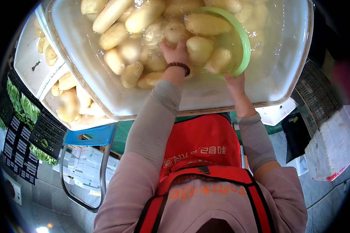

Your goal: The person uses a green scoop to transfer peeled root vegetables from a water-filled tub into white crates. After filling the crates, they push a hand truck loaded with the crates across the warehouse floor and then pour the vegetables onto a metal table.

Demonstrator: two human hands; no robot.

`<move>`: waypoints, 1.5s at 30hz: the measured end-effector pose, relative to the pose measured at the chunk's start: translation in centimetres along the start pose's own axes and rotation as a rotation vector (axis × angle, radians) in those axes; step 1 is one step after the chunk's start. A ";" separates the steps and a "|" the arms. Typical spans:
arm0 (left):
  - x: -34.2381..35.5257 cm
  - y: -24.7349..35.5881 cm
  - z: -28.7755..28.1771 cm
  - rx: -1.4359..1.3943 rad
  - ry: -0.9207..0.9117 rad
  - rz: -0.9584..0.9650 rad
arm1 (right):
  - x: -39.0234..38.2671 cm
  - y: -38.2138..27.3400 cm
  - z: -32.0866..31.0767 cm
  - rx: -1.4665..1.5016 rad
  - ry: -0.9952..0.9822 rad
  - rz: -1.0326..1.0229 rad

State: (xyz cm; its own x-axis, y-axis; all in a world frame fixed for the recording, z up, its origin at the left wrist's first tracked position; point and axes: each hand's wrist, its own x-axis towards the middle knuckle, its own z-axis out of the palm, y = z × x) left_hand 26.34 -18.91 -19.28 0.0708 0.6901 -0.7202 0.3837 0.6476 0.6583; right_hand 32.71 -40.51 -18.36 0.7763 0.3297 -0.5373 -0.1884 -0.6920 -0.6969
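Note:
In cloudy water in a large white tub (206, 101) lie many pale yellow peeled root vegetables that look like large potatoes (208, 24). My left hand (177, 53), with a dark bead bracelet (179, 66) at its wrist, reaches among them in the tub's middle. Its spread fingers meet a rounded potato (175, 32); water and the potatoes hide the fingertips, so its grip is unclear. My right hand (235, 82) is closed on the near rim of a light green round basin (244, 46). That basin sits tilted and partly under water, with potatoes within its ring.
At left stand white containers (31, 73) with more pale potatoes (69, 104). Black crates (46, 130) and leafy greens (29, 108) lie lower left, near a blue-seated metal-framed stool (90, 135). A dark crate (313, 101) and a white foam box (332, 143) stand at right.

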 end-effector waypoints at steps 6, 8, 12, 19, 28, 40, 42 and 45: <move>-3.2 -0.4 1.5 0.012 -0.161 0.343 | 0.3 -1.6 -1.4 0.506 -0.242 0.507; -0.6 0.2 1.3 0.058 -0.104 0.277 | 0.7 -2.2 -1.4 0.548 -0.242 0.578; 4.0 3.1 -0.2 -0.062 -0.198 0.181 | 1.2 -1.9 -0.2 0.594 -0.232 0.598; 0.9 5.8 -2.3 -0.100 -0.227 0.308 | -1.0 -5.0 -1.1 0.596 -0.272 0.571; -5.4 12.0 -13.2 -0.119 -0.245 0.398 | -5.4 -16.8 -1.6 0.587 -0.513 0.436; -8.7 22.8 -31.3 -0.182 0.255 0.680 | -5.1 -36.9 15.8 0.520 -0.778 0.331; -10.7 20.5 -32.3 -0.185 0.234 0.562 | -5.2 -42.2 20.5 0.490 -0.719 0.192; -14.0 13.0 -32.1 -0.195 0.180 0.467 | -4.3 -48.7 27.6 0.271 -0.692 -0.180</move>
State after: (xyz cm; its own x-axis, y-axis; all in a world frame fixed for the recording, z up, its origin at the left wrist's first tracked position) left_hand 0.77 -9.81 6.37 0.0278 0.9525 -0.3034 0.1697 0.2946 0.9404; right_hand 21.97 9.49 4.78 0.2716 0.8113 -0.5177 -0.3052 -0.4376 -0.8458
